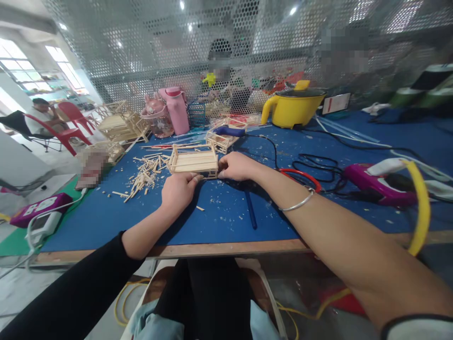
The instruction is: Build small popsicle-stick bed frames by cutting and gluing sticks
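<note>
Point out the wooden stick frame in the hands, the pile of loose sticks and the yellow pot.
wooden stick frame (194, 162), head view, on its flat slatted top.
pile of loose sticks (145, 175), head view, on the middle of the heap.
yellow pot (295, 112), head view, on its front wall.

We note perforated grey metal mesh partition (247, 42) behind blue-topped worktable (219, 222); bright windows (21, 71) upper left; red plastic chairs (71, 125) there; ceiling lights (293, 10) glaring above.

Yellow pot (292, 109) beyond pink bottle (176, 109), scattered sticks (145, 175).
</note>
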A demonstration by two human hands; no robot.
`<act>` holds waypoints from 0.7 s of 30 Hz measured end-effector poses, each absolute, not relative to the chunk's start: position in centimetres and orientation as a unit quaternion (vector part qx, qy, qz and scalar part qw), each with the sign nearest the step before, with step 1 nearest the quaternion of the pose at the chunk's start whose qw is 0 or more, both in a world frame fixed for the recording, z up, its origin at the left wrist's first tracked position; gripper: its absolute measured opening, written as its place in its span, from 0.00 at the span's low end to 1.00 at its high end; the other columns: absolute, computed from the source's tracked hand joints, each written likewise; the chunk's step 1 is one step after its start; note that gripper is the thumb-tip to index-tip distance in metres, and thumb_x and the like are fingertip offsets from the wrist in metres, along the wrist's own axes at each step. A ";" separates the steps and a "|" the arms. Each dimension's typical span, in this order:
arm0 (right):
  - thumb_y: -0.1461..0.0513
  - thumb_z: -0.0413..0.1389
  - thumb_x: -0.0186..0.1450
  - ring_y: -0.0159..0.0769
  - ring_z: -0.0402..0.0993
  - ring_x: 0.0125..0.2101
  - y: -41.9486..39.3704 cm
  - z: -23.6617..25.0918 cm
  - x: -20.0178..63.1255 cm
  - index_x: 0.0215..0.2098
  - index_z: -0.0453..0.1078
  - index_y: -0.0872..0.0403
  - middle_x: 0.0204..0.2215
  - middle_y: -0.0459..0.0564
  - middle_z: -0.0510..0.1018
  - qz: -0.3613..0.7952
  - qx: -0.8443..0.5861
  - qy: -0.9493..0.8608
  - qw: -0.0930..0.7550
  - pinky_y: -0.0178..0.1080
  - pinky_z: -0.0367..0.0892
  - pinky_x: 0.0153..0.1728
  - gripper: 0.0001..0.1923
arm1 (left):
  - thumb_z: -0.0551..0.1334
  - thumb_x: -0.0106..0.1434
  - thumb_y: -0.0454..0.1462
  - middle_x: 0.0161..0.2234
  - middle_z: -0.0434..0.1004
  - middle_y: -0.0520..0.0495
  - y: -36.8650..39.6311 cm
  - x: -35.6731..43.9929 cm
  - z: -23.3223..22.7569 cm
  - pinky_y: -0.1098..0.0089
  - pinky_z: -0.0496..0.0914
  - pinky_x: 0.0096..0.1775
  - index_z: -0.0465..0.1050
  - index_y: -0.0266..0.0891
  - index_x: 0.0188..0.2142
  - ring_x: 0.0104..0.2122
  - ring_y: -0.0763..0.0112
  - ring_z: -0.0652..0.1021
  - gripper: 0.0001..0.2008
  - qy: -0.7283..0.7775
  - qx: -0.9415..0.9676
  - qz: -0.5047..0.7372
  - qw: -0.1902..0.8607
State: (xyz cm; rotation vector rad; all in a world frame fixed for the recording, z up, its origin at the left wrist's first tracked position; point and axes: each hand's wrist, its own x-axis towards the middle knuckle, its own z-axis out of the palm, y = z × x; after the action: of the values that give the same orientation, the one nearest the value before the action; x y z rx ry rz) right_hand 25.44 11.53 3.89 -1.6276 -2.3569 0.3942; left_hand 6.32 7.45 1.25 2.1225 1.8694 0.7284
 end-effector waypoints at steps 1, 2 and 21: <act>0.62 0.60 0.51 0.33 0.73 0.28 11.5 3.9 25.5 0.31 0.78 0.54 0.27 0.46 0.80 0.136 -0.554 -0.812 0.128 0.31 0.61 0.27 0.09 | 0.54 0.62 0.48 0.31 0.82 0.46 7.4 6.3 1.3 0.69 0.67 0.34 0.80 0.45 0.40 0.31 0.64 0.78 0.18 0.628 0.726 0.254 0.116; 0.61 0.61 0.52 0.32 0.73 0.28 11.5 3.9 25.5 0.31 0.78 0.55 0.27 0.46 0.80 0.136 -0.549 -0.814 0.131 0.31 0.61 0.27 0.09 | 0.55 0.62 0.47 0.32 0.82 0.47 7.4 6.3 1.3 0.69 0.67 0.35 0.80 0.43 0.40 0.32 0.64 0.78 0.18 0.619 0.730 0.262 0.125; 0.60 0.57 0.55 0.28 0.66 0.21 8.7 6.3 25.6 0.24 0.74 0.55 0.19 0.45 0.74 0.100 -0.436 -0.869 0.210 0.33 0.58 0.25 0.07 | 0.61 0.58 0.45 0.33 0.81 0.49 5.5 4.9 2.1 0.69 0.69 0.32 0.79 0.39 0.38 0.27 0.70 0.76 0.14 0.555 0.713 0.378 0.202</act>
State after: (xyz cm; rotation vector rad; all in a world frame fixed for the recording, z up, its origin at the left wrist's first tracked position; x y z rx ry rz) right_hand 25.61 8.66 6.26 -1.2112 -2.4168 0.2790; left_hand 4.85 5.51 2.05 1.9916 1.5494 1.0560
